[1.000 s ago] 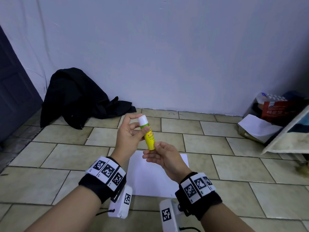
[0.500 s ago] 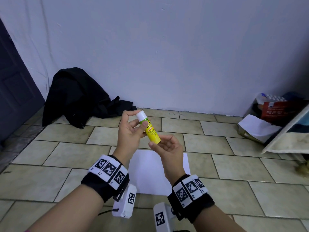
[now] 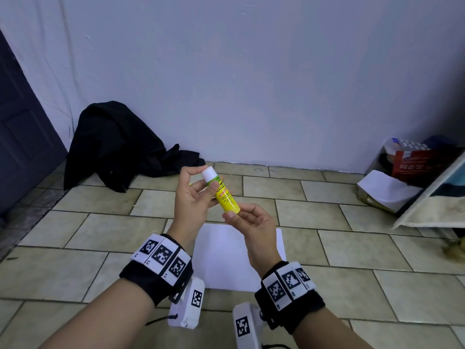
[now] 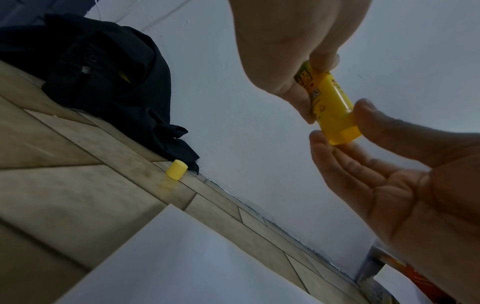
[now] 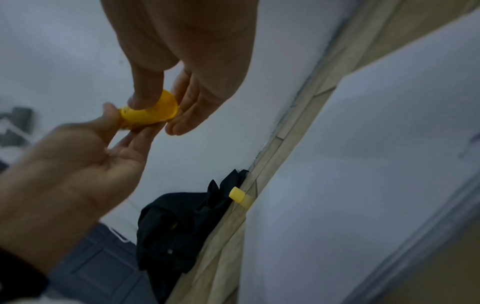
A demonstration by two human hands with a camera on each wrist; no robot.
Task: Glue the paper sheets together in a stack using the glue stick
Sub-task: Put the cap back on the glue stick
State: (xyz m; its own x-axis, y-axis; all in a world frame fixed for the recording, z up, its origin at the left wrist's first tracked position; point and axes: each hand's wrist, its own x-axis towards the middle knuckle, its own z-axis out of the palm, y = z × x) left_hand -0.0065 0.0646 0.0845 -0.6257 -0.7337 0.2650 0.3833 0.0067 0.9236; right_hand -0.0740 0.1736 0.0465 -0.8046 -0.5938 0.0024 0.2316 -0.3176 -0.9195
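A yellow glue stick (image 3: 226,197) with its white glue tip exposed is held above the floor, tip tilted up and left. My left hand (image 3: 202,181) pinches its upper part just below the tip. My right hand (image 3: 236,212), palm up, pinches the stick's base (image 4: 342,133) between thumb and fingers. Seen from the right wrist, the round base (image 5: 150,111) sits between both hands' fingertips. The yellow cap (image 4: 177,169) stands on the tiles by the wall, apart from the hands. A white paper sheet (image 3: 221,260) lies flat on the floor under the hands.
A black cloth (image 3: 113,147) is heaped against the wall at the back left, next to a dark door (image 3: 22,137). At the right stand boxes (image 3: 422,165), a loose white sheet (image 3: 385,187) and a leaning board (image 3: 435,207). Tiled floor (image 3: 100,227) surrounds the paper.
The glue stick has tilted from near upright to leaning with its tip to the left. My right hand has turned palm up and shifted to the stick's base.
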